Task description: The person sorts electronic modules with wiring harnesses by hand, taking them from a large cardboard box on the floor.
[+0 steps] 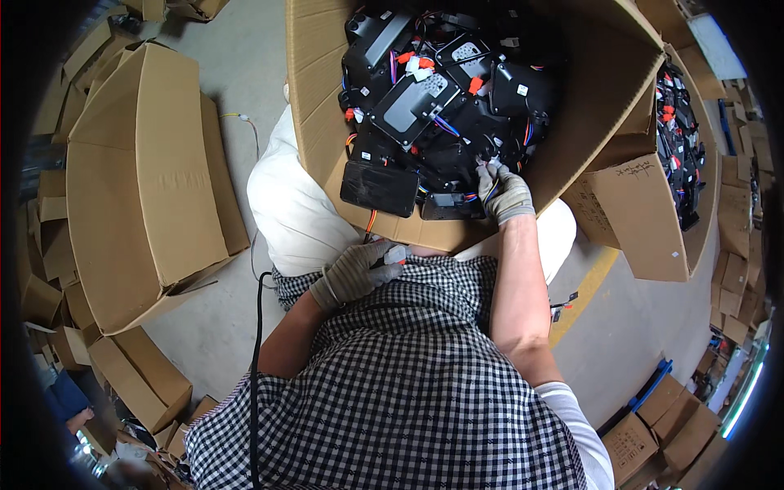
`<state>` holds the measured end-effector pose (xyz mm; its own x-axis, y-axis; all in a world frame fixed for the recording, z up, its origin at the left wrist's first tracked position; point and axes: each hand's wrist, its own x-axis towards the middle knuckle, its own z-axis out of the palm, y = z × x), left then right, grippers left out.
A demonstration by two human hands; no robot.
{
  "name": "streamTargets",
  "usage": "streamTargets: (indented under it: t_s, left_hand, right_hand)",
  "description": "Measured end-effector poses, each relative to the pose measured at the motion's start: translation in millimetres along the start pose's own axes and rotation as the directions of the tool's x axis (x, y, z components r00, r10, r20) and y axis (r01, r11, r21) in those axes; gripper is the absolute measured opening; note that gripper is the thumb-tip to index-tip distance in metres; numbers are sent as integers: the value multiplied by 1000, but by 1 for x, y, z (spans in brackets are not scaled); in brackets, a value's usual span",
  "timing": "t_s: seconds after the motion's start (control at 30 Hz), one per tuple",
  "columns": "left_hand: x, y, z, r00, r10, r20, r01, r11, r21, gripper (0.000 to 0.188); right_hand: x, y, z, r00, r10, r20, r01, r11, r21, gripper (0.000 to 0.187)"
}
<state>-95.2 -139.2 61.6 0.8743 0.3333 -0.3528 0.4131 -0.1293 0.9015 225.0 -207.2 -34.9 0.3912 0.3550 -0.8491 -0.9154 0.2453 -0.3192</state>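
Note:
A tilted cardboard box (314,90) stands before my lap, heaped with black plastic controller boxes (380,188) trailing coloured wires. My right hand (508,196), in a grey work glove, reaches over its near edge. Its fingers pinch a small white wire connector (490,166) above the controllers. Just outside the near edge, my gloved left hand (353,276) is closed around a pale, translucent connector piece (395,255) with a bit of red beside it. Orange wires (371,222) hang over the box edge close to this hand; whether they join the piece is hidden.
At the right stands another carton (629,204) filled with similar black units. A large cardboard box (147,188) stands on the floor at the left. A black cable (259,367) runs down along my left side. More cartons surround the area.

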Motion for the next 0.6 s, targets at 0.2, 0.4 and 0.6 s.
streamTargets:
  t_s: [0.2, 0.4, 0.6]
  left_hand:
    - [4, -17, 11, 996, 87, -37, -85, 996, 41, 37]
    - [2, -24, 11, 999, 46, -27, -44, 997, 69, 34]
    - [11, -25, 15, 1000, -8, -29, 10, 998, 70, 34]
  right_hand:
    - [17, -7, 6, 984, 140, -109, -120, 977, 174, 22]
    - [16, 2, 14, 962, 263, 73, -272, 897, 349, 23]
    - [14, 10, 31, 992, 125, 13, -103, 749, 655, 23]
